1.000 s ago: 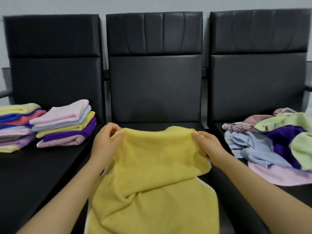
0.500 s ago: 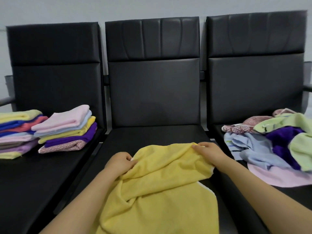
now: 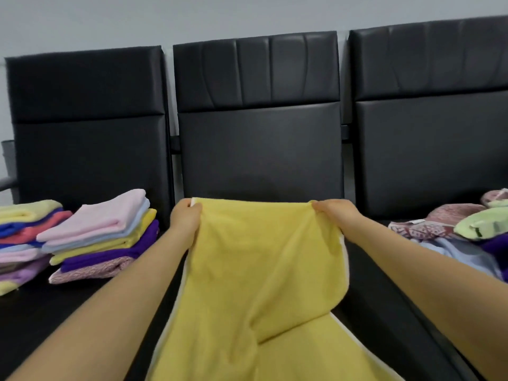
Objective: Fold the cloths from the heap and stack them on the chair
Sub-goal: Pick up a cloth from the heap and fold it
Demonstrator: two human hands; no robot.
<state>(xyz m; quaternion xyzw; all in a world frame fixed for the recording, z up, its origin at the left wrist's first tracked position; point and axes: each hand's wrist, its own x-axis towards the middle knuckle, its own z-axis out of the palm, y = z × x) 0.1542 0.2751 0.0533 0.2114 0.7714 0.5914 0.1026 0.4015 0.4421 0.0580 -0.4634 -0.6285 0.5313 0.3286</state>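
Observation:
A yellow cloth [image 3: 255, 273] with a white edge lies stretched over the seat of the middle black chair [image 3: 258, 149]. My left hand [image 3: 185, 218] grips its far left corner. My right hand [image 3: 334, 213] grips its far right corner. The cloth runs from my hands down to the bottom of the view, with a diagonal fold across it. Two stacks of folded cloths [image 3: 101, 235] sit on the left chair [image 3: 82, 133]. The heap of loose cloths [image 3: 461, 229] lies on the right chair [image 3: 428, 138].
The three black chairs stand side by side against a pale wall [image 3: 165, 17]. A second folded stack [image 3: 24, 240] sits at the far left edge. An armrest [image 3: 8, 182] juts out at the left.
Both hands have moved away from me and spread apart, pulling the yellow cloth's far edge out flat toward the middle chair's backrest. The camera has tilted and shifted.

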